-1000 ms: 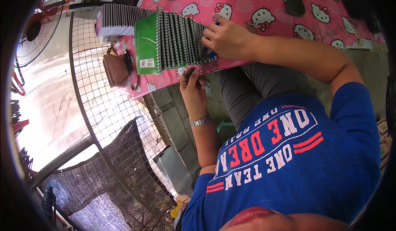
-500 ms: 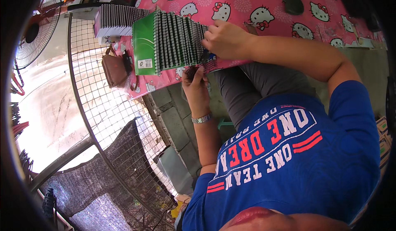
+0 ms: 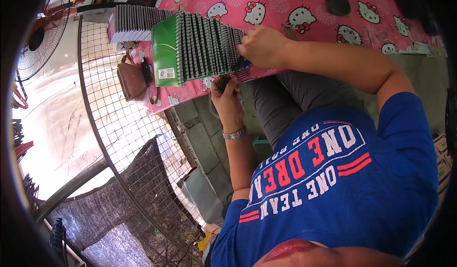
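Observation:
A fanned stack of green spiral notebooks (image 3: 164, 52) lies on the near left part of the pink table, its rows of black wire binding facing right. At the right end of these rows is my right hand (image 3: 264, 47), fingers bent and closed against the last notebook; what they pinch is hidden behind the knuckles. Below the table edge, my left hand (image 3: 228, 102) closes its thumb and fingers on a dark bundle of wire coil (image 3: 222, 83), palm side up. Something blue and dark mesh-like shows between the two hands, too small to make out.
Another stack of wire-bound notebooks (image 3: 138, 24) stands behind on the left. A brown bag (image 3: 133, 80) hangs at the table's left edge beside a wire grid (image 3: 114, 95). A fan (image 3: 40, 36) is farther left. On the pink tablecloth (image 3: 281, 24) rests a dark oval object (image 3: 338, 3).
My right hand has shifted slightly to the right and toward me at the stack's end. The notebooks have moved a little left. My left hand stays nearly in place, still gripping the dark coil.

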Available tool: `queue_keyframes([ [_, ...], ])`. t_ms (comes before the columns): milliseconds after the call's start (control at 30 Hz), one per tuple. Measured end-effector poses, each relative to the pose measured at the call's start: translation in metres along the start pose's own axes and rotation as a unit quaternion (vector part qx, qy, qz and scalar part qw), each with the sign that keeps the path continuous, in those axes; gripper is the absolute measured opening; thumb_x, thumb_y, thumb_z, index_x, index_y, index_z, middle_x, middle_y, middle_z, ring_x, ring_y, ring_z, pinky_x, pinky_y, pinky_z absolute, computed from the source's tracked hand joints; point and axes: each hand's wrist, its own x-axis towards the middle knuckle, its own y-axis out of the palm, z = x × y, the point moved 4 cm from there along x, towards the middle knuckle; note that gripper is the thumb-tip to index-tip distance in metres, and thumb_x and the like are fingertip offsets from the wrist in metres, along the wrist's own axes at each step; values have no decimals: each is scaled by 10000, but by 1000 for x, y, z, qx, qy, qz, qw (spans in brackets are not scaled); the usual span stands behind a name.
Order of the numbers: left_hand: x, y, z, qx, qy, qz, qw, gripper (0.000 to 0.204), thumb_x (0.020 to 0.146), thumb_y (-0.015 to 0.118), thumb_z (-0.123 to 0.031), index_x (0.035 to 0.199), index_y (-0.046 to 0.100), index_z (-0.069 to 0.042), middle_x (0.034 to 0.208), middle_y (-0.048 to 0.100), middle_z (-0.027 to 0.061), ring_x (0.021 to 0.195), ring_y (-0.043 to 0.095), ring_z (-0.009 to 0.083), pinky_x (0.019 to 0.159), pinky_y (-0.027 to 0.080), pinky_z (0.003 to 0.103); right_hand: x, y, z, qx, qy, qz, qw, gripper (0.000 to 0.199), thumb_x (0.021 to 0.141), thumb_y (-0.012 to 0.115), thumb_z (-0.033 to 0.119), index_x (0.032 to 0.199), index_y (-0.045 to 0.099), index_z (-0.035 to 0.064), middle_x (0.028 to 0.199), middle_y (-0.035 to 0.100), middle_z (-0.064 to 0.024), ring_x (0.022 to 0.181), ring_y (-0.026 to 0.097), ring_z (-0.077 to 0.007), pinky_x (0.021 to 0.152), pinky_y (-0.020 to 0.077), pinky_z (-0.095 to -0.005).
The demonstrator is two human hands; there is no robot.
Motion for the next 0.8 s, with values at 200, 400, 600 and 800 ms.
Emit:
queue_keyframes([
  [200,0,3,1,-47,-3,-13,999,125,847,665,-4,911,570,-55,705,578,6,595,513,82,534,369,224,-10,0,-9,-73,-60,-201,975,115,778,602,169,815,630,64,839,669,-113,820,655,-266,782,506,-401],
  [400,7,-4,13,37,8,-3,999,137,850,669,-18,927,564,-61,707,587,14,580,516,86,521,377,227,2,5,-1,-8,8,54,998,102,799,575,153,835,640,84,842,636,-67,884,631,-222,869,479,-421],
  [600,6,-5,13,-15,-4,-47,999,155,846,681,-33,930,554,-67,719,599,16,576,527,89,503,374,229,-9,8,-13,-48,-48,-144,987,142,775,598,165,858,649,63,875,670,-122,873,655,-262,801,503,-402],
  [800,10,-6,22,41,11,-20,999,169,838,686,-42,941,553,-60,740,604,20,602,544,103,532,392,233,4,12,-4,-1,16,104,994,129,797,602,169,874,647,76,886,656,-85,920,646,-220,848,487,-401],
])
